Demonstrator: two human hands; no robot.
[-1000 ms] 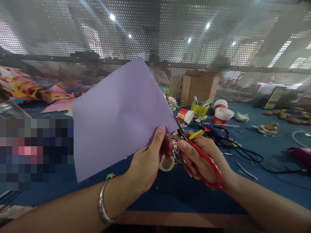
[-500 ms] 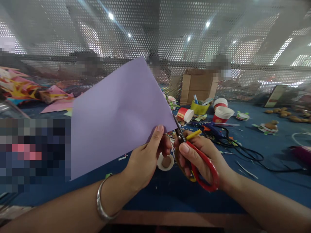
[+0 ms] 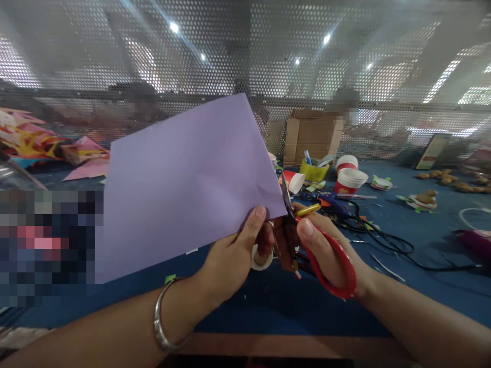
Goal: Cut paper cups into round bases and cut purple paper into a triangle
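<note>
My left hand [image 3: 238,255] pinches the lower right part of a large purple sheet [image 3: 184,189], thumb on its front. The sheet is tilted and lifted above the blue table. In my right hand [image 3: 330,245] are red-handled scissors [image 3: 347,276], their blades beside the sheet's right corner. A yellow stick-like piece [image 3: 309,209] shows by my right fingers; whether it belongs to the scissors I cannot tell. Below my left fingers sits a small white cup [image 3: 262,259], partly hidden.
Red and white paper cups [image 3: 351,181], a yellow-green container [image 3: 314,170] and a blue glue gun [image 3: 332,200] with a black cable lie beyond my right hand. A cardboard box [image 3: 312,135] stands behind. Pink paper [image 3: 90,168] is at left, a purple object [image 3: 475,244] at right.
The purple sheet has tilted and its right corner has shifted right and down. Both hands have moved slightly right, and the scissors have turned, with their blades and handles spread wider.
</note>
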